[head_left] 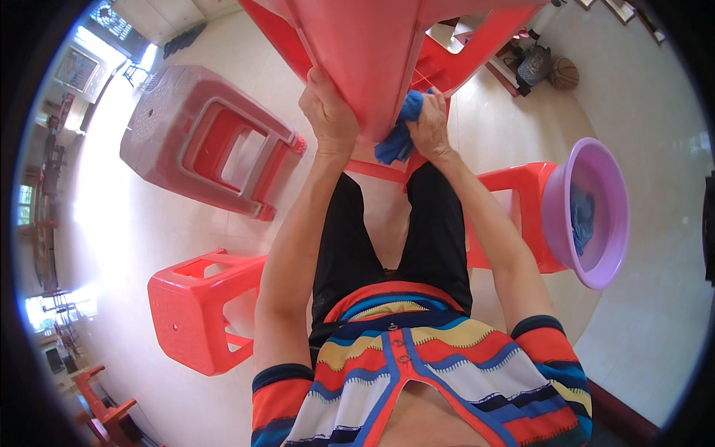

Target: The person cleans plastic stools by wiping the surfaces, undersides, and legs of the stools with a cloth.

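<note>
A red plastic stool (365, 59) stands tilted before me, over my knees, its upper part cut off by the frame's top edge. My left hand (329, 112) is closed round its left edge, the fingers partly hidden behind the plastic. On the other side, my right hand (430, 127) grips a bunched blue cloth (395, 146) pressed against the stool's leg. Part of the cloth sticks out above the fingers and part hangs below them.
A purple basin (617, 216) with a grey-blue cloth (582, 216) inside rests on a red stool (514, 179) at right. Left lie a dull red stool (167, 141) and a brighter red one (190, 320), both on their sides. A basketball (564, 73) sits far right.
</note>
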`<state>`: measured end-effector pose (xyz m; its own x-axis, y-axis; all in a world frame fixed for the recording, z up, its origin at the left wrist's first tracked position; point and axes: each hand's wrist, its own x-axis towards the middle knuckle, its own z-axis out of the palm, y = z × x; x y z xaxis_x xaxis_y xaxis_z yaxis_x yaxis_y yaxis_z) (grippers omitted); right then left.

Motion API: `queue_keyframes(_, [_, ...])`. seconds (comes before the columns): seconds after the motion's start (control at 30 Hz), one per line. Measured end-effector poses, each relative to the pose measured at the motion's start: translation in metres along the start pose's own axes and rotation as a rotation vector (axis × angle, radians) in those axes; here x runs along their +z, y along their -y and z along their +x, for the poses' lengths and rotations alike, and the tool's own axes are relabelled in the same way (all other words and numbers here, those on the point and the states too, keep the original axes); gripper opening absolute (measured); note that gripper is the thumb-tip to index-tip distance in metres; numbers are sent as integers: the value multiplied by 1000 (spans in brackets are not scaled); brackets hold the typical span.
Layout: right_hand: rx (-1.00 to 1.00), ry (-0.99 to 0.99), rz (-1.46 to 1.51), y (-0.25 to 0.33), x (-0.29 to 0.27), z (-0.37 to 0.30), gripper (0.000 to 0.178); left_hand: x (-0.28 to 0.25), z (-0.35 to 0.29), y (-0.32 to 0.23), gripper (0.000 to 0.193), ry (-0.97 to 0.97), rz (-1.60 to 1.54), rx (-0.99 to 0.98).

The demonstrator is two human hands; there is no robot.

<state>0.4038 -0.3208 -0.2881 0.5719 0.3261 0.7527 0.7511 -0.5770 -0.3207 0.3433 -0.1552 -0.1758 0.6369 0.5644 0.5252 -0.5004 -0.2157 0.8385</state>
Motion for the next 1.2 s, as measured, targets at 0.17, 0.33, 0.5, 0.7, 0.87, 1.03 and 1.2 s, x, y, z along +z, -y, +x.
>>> queue_keyframes(0.17, [-123, 47, -174, -57, -20, 2, 31, 5, 0, 4, 68, -1, -14, -45])
queue_keyframes(0.33, [288, -185, 37, 8, 14, -11, 43, 10, -3, -1, 69, -42, -72, -75])
queue_keyframes(0.5, [257, -118, 136, 27, 17, -19, 42, 4, 0, 1, 68, -14, -30, -39])
queue_keyframes(0.7, [202, -99, 41, -42, -17, -1, 37, 8, -2, 3, 69, 22, -53, -54])
queue_keyframes(0.87, [485, -262, 361, -22, 16, -14, 56, 13, -2, 0, 70, -38, -36, -26])
queue_keyframes(1.03, [435, -222, 152, 55, 21, -26, 47, 10, -3, 3, 69, -55, -63, -52])
queue_keyframes(1.2, [889, -333, 843, 79, -1, -22, 24, 8, -3, 7, 68, -45, -11, 0])
